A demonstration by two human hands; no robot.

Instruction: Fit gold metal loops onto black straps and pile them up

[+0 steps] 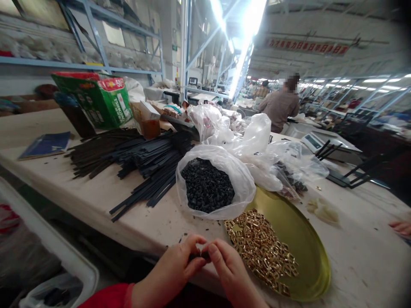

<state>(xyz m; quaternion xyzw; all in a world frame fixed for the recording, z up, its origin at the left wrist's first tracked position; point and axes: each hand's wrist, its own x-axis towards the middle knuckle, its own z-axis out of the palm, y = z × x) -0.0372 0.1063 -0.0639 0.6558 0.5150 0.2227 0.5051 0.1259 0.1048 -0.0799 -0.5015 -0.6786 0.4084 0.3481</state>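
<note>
At the table's near edge, my left hand (177, 266) and my right hand (227, 266) meet, fingers pinched together around a small dark piece that is mostly hidden. Just beyond them stands an open plastic bag (239, 184) full of small black pieces (207, 186). A round gold tray (308, 256) lies beside my right hand, with many small gold metal buckles (260, 244) heaped on its left side. Dark flat strips (150, 158) are piled to the left of the bag.
The white table (356, 252) carries a blue booklet (46, 144), a green carton (99, 102), more plastic bags (257, 137) and a scale (334, 143). A white bin (73, 256) is at lower left. Another person's hand (401, 226) rests at right; a person (279, 105) is farther back.
</note>
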